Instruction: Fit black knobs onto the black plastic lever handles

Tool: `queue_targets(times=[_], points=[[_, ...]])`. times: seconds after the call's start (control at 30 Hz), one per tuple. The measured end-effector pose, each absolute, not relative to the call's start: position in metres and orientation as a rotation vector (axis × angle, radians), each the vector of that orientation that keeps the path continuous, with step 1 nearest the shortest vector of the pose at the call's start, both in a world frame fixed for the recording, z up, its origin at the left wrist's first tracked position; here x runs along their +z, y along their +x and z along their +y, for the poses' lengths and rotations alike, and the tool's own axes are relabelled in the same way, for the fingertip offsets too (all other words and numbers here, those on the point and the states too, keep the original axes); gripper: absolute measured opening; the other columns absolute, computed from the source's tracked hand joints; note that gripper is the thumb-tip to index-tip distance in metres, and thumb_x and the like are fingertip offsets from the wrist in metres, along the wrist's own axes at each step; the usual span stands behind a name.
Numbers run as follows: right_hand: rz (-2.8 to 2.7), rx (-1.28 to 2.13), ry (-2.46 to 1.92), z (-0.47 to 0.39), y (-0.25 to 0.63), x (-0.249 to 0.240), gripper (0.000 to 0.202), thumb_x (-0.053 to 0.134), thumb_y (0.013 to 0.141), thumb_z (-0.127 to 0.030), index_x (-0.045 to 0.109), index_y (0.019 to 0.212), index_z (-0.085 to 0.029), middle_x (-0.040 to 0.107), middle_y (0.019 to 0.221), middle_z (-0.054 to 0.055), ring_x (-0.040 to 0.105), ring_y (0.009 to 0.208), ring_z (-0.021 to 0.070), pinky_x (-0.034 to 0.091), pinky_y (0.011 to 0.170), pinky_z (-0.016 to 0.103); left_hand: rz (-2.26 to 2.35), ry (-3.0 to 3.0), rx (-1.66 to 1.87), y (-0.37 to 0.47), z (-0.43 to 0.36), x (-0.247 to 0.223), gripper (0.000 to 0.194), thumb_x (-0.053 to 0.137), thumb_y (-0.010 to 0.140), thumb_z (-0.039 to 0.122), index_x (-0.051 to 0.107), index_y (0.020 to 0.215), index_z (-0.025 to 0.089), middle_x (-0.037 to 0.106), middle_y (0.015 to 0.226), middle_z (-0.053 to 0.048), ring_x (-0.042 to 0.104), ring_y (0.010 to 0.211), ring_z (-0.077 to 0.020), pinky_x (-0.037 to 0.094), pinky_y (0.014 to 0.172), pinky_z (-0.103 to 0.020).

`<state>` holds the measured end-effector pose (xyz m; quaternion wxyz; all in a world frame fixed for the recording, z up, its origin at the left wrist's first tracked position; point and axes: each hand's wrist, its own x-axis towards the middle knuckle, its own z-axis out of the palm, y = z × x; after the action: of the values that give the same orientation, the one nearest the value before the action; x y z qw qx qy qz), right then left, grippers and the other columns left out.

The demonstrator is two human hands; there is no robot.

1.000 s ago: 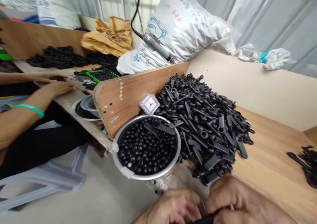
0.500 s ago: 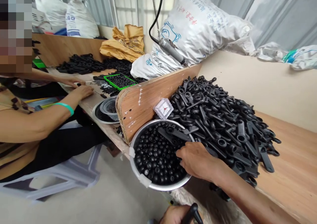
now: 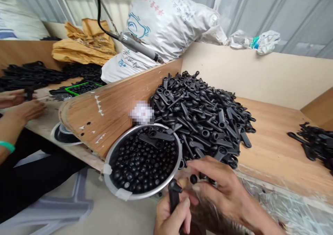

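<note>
My left hand [image 3: 173,214], at the bottom of the view, is closed around a black plastic lever [image 3: 173,195] with a short stub at its upper end. Just right of it, my right hand [image 3: 225,188] pinches a small black ball [image 3: 193,179] between thumb and fingertips. Ball and stub are close but apart. A metal bowl [image 3: 107,158] full of similar black balls stands left of both hands, with a few loose levers lying across its far side. Beyond my right hand rises a large heap of black levers [image 3: 200,113].
A wooden divider [image 3: 109,103] runs behind the bowl, with a blurred-out pale object [image 3: 142,113] against it. A grey power screwdriver [image 3: 140,48] hangs overhead. More black parts [image 3: 316,143] lie at right. At left, a co-worker's hands [image 3: 23,106] work beside a green-rimmed tray [image 3: 84,88].
My right hand has left the bowl's edge and come down beside my left hand with a ball in its fingers. My left hand has risen into fuller view. The view has swung right.
</note>
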<state>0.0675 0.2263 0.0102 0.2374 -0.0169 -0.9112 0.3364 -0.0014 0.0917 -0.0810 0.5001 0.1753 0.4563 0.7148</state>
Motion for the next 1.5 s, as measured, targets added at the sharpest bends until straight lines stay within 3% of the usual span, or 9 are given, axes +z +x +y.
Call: queue_targets(times=[0.13, 0.27, 0.37, 0.5, 0.8, 0.93, 1.07, 1.2, 1.5], points=[[-2.278, 0.839, -0.030, 0.223, 0.108, -0.006, 0.055, 0.048, 0.077, -0.004, 0.039, 0.128, -0.026, 0.062, 0.092, 0.002, 0.056, 0.081, 0.0140, 0.047, 0.068, 0.024, 1.046, 0.398, 1.758, 0.014, 0.116, -0.064, 0.040, 0.059, 0.077, 0.048, 0.059, 0.089, 0.009, 0.040, 0.043, 0.003, 0.034, 0.042, -0.0056, 0.028, 0.051, -0.018], [-2.188, 0.772, -0.070, 0.227, 0.132, -0.012, 0.055, 0.048, 0.078, -0.004, 0.039, 0.128, -0.024, 0.064, 0.089, 0.003, 0.057, 0.076, 0.0151, 0.048, 0.066, 0.026, 0.995, 0.383, 1.733, 0.033, 0.136, -0.047, 0.039, 0.071, 0.067, 0.041, 0.061, 0.087, 0.009, 0.044, 0.050, 0.002, 0.033, 0.039, -0.0031, 0.024, 0.041, -0.014], [-2.183, 0.793, -0.096, 0.235, 0.149, -0.013, 0.044, 0.049, 0.081, -0.008, 0.045, 0.122, -0.022, 0.063, 0.089, 0.005, 0.057, 0.078, 0.0168, 0.047, 0.068, 0.029, 1.026, 0.363, 1.745, 0.046, 0.147, -0.040, 0.043, 0.076, 0.061, 0.036, 0.059, 0.092, 0.012, 0.051, 0.065, 0.001, 0.035, 0.039, -0.0019, 0.026, 0.038, -0.013], [-2.215, 0.983, -0.226, 0.243, 0.170, -0.017, 0.016, 0.049, 0.086, -0.019, 0.059, 0.099, -0.019, 0.061, 0.086, 0.006, 0.055, 0.079, 0.0182, 0.045, 0.069, 0.031, 1.043, 0.356, 1.726, 0.060, 0.158, -0.036, 0.048, 0.077, 0.061, 0.032, 0.055, 0.101, 0.016, 0.051, 0.064, 0.003, 0.039, 0.039, -0.0027, 0.028, 0.039, -0.012], [-1.864, 1.025, -0.455, 0.244, 0.200, -0.034, 0.016, 0.053, 0.081, -0.015, 0.063, 0.092, -0.023, 0.065, 0.086, 0.002, 0.060, 0.077, 0.0155, 0.048, 0.067, 0.022, 1.005, 0.497, 1.608, 0.087, 0.181, -0.036, 0.051, 0.072, 0.065, 0.044, 0.053, 0.104, 0.016, 0.048, 0.059, 0.004, 0.037, 0.038, -0.0028, 0.026, 0.040, -0.014], [-1.586, 1.247, -0.704, 0.248, 0.211, -0.036, 0.011, 0.059, 0.077, -0.021, 0.065, 0.086, -0.021, 0.065, 0.076, 0.001, 0.061, 0.067, 0.0147, 0.049, 0.059, 0.019, 1.047, 0.590, 1.601, 0.091, 0.184, -0.042, 0.052, 0.052, 0.075, 0.063, 0.057, 0.081, 0.011, 0.051, 0.060, -0.002, 0.037, 0.043, -0.0050, 0.027, 0.043, -0.015], [-1.507, 1.446, -0.639, 0.249, 0.210, -0.035, 0.010, 0.061, 0.076, -0.022, 0.065, 0.086, -0.023, 0.065, 0.072, -0.001, 0.061, 0.065, 0.0139, 0.051, 0.059, 0.019, 1.088, 0.674, 1.582, 0.092, 0.186, -0.048, 0.048, 0.055, 0.079, 0.055, 0.052, 0.061, 0.010, 0.049, 0.059, -0.003, 0.040, 0.049, -0.0070, 0.032, 0.047, -0.016], [-1.449, 1.563, -0.515, 0.245, 0.202, -0.032, 0.013, 0.058, 0.080, -0.023, 0.065, 0.091, -0.025, 0.064, 0.064, -0.002, 0.061, 0.057, 0.0129, 0.052, 0.055, 0.019, 1.080, 0.714, 1.585, 0.090, 0.186, -0.049, 0.042, 0.061, 0.075, 0.053, 0.056, 0.070, 0.011, 0.046, 0.059, -0.001, 0.042, 0.053, -0.0084, 0.036, 0.049, -0.016], [-1.338, 1.595, -0.645, 0.241, 0.196, -0.038, 0.014, 0.065, 0.075, -0.027, 0.070, 0.086, -0.022, 0.064, 0.064, 0.002, 0.058, 0.054, 0.0131, 0.051, 0.051, 0.020, 1.182, 0.755, 1.607, 0.086, 0.181, -0.053, 0.046, 0.064, 0.072, 0.055, 0.063, 0.090, 0.013, 0.044, 0.056, 0.000, 0.035, 0.048, -0.0052, 0.028, 0.042, -0.012]])
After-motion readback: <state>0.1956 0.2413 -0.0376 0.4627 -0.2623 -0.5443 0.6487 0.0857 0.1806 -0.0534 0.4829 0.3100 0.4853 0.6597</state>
